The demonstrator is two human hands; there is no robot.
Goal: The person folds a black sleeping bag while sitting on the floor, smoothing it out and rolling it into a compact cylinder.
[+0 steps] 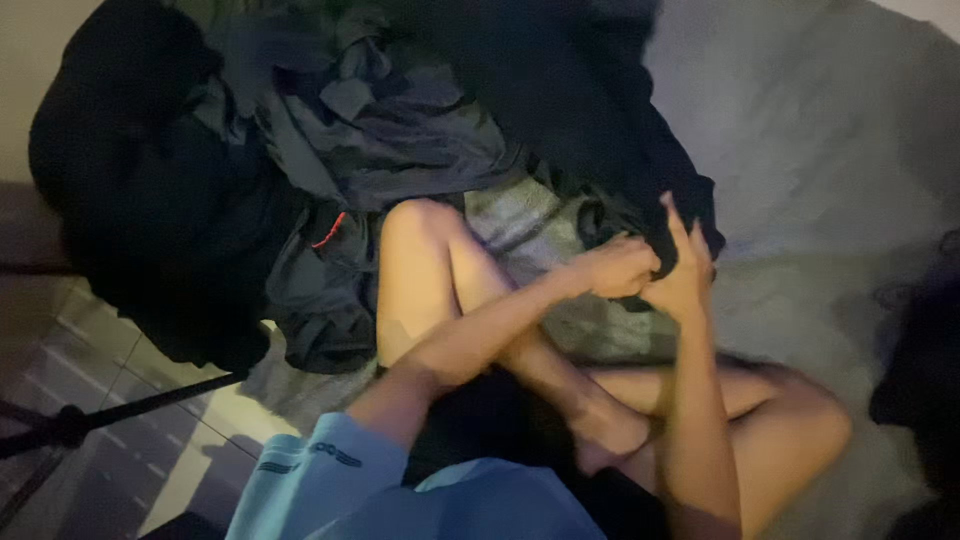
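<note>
- Nearest the camera, a light blue sleeve (320, 470) covers the upper left arm; crossed bare legs (560, 380) rest on the grey bed (820, 160).
- The left hand (620, 268) is curled tight, pinching the hem of a black garment (600, 110).
- The right hand (682, 275) sits touching it at 3 o'clock, fingers up, closed on the same edge.
- The garment runs from the hands toward 12 o'clock, draped over a heap.
- Judged from this, the step is gathering an edge to straighten the piece; the next move calls for parting the hands along the hem while keeping hold.
- Farther off, at 10 o'clock, lies the clothes pile (330, 150), dark and grey.
</note>
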